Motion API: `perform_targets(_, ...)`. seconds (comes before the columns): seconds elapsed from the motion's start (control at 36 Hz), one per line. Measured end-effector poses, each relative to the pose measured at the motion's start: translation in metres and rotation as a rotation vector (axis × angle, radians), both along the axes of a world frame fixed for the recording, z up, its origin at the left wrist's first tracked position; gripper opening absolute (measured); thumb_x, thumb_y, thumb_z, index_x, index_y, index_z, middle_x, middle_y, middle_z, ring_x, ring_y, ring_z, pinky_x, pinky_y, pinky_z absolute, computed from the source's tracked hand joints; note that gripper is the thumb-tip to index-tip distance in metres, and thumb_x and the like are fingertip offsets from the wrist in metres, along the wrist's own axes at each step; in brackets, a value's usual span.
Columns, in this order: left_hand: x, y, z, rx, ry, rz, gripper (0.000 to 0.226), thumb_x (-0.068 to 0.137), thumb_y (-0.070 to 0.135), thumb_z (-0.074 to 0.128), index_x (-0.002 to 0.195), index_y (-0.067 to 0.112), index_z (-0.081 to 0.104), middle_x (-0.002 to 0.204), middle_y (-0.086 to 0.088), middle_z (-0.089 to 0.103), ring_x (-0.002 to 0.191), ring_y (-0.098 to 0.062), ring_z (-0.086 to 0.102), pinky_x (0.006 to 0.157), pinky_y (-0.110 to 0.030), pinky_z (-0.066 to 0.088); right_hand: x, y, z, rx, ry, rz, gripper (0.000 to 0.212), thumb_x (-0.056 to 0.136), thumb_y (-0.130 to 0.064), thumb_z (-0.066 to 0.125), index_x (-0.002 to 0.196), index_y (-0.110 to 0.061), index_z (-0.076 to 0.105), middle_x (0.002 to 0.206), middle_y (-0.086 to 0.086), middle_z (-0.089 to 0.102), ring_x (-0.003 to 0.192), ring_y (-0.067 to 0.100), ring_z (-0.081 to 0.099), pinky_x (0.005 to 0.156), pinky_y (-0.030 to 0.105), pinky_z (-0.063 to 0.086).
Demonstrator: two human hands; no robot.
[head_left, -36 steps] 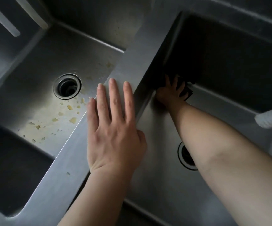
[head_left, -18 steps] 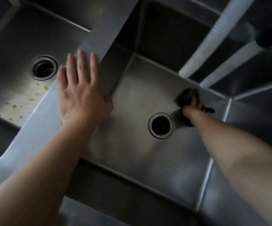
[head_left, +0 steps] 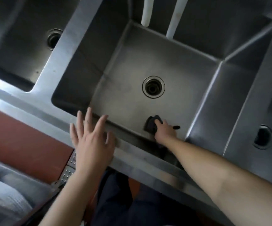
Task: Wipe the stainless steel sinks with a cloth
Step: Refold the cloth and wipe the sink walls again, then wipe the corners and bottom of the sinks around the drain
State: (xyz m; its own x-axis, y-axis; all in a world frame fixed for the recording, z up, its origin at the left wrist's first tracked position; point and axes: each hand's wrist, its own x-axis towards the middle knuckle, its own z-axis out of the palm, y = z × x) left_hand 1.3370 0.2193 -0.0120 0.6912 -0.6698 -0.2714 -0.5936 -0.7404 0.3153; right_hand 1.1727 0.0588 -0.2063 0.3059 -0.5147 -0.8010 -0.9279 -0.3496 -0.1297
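Wiping the floor of the middle sink, near its front wall.

Judging by how things lie, the job is midway: the right hand is closed around a dark cloth and presses it on the sink floor just in front of the drain, close to the front wall. The left hand is open, fingers spread, over the front rim; whether the palm is actually touching the rim I cannot tell. 3 basins show: the left sink and the right sink have no cloth in them, so they probably remain to be wiped or checked. 2 white pipes hang over the back.
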Motion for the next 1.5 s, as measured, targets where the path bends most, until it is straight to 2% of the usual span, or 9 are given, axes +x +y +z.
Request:
perform_targets(0.17, -0.05, 0.06, 0.026, -0.126, 0.05, 0.063, 0.05, 0.089, 0.004, 0.065, 0.135, 0.023, 0.059, 0.159, -0.008, 0.034, 0.152, -0.03, 0.014, 0.122, -0.05, 0.011, 0.037, -0.004, 0.04, 0.465, 0.009, 0.249, 0.058, 0.091, -0.005, 0.061, 0.146, -0.021, 0.047, 0.143, 0.011, 0.054, 0.124, 0.03, 0.056, 0.092, 0.032, 0.046)
perform_targets(0.33, -0.038, 0.085, 0.031, -0.046, 0.223, 0.18, 0.059, 0.085, -0.005, 0.057, 0.136, 0.024, 0.056, 0.153, 0.001, 0.043, 0.148, -0.027, 0.026, 0.122, -0.043, 0.018, 0.023, -0.011, 0.105, 0.471, -0.124, 0.192, 0.047, 0.092, -0.01, 0.064, 0.136, -0.023, 0.058, 0.127, 0.007, 0.064, 0.114, 0.028, 0.062, 0.085, 0.035, 0.053)
perform_targets(0.5, -0.015, 0.094, 0.043, 0.023, 0.327, 0.071, 0.062, 0.087, -0.002, 0.054, 0.142, 0.024, 0.05, 0.154, 0.005, 0.041, 0.145, -0.019, 0.031, 0.119, -0.033, 0.024, -0.001, -0.002, 0.189, 0.391, -0.333, 0.184, 0.03, 0.09, -0.007, 0.061, 0.091, -0.036, 0.066, 0.087, -0.013, 0.07, 0.085, 0.008, 0.063, 0.072, 0.019, 0.047)
perform_targets(0.64, 0.007, 0.093, 0.063, 0.026, 0.486, 0.067, 0.057, 0.094, 0.003, 0.053, 0.147, 0.022, 0.044, 0.15, 0.0, 0.048, 0.134, -0.017, 0.047, 0.106, -0.026, 0.036, -0.005, 0.015, 0.256, 0.275, -0.352, 0.256, 0.03, 0.093, -0.017, 0.063, 0.118, -0.033, 0.069, 0.109, -0.014, 0.073, 0.103, 0.009, 0.067, 0.097, 0.032, 0.05)
perform_targets(0.89, 0.066, 0.109, 0.108, -0.321, 0.775, 0.085, 0.037, 0.097, 0.009, 0.059, 0.129, 0.028, 0.057, 0.133, -0.008, 0.059, 0.109, -0.015, 0.061, 0.072, -0.006, 0.049, 0.034, 0.141, 0.334, 0.414, -0.634, 0.043, 0.028, 0.095, 0.003, 0.058, 0.114, -0.016, 0.067, 0.104, -0.002, 0.069, 0.096, 0.006, 0.06, 0.086, 0.017, 0.048)
perform_targets(1.0, 0.091, 0.123, 0.137, -0.466, 0.85, 0.013, 0.04, 0.093, 0.009, 0.065, 0.122, 0.034, 0.058, 0.129, 0.0, 0.064, 0.119, -0.014, 0.061, 0.092, -0.02, 0.049, 0.067, 0.163, 0.361, 0.417, -0.951, -0.437, 0.035, 0.092, 0.015, 0.052, 0.121, -0.003, 0.062, 0.096, 0.0, 0.071, 0.078, -0.003, 0.067, 0.071, 0.012, 0.051)
perform_targets(1.17, 0.107, 0.14, 0.177, -0.646, 0.927, -0.13, 0.051, 0.088, 0.012, 0.073, 0.13, 0.037, 0.059, 0.127, 0.013, 0.064, 0.12, -0.005, 0.058, 0.103, -0.032, 0.047, 0.097, 0.188, 0.389, 0.265, -1.205, -0.646, 0.035, 0.096, 0.003, 0.055, 0.106, -0.027, 0.07, 0.095, -0.008, 0.077, 0.087, 0.007, 0.073, 0.073, 0.024, 0.06)
perform_targets(1.36, 0.11, 0.156, 0.199, -0.712, 1.042, -0.238, 0.065, 0.074, 0.028, 0.082, 0.134, 0.023, 0.057, 0.128, -0.002, 0.066, 0.12, -0.019, 0.062, 0.102, -0.049, 0.05, 0.106, 0.231, 0.394, 0.02, -1.372, -0.563, 0.038, 0.089, -0.005, 0.069, 0.12, -0.028, 0.069, 0.111, -0.002, 0.074, 0.107, 0.017, 0.068, 0.091, 0.031, 0.055)
perform_targets(1.5, 0.12, 0.162, 0.197, -0.756, 1.128, -0.252, 0.087, 0.067, 0.024, 0.086, 0.144, 0.031, 0.046, 0.127, -0.009, 0.064, 0.12, -0.026, 0.061, 0.104, -0.056, 0.047, 0.118, 0.246, 0.4, -0.104, -1.375, -0.387, 0.079, 0.082, -0.005, 0.078, 0.145, -0.036, 0.042, 0.112, -0.014, 0.069, 0.104, 0.008, 0.067, 0.087, 0.02, 0.053)
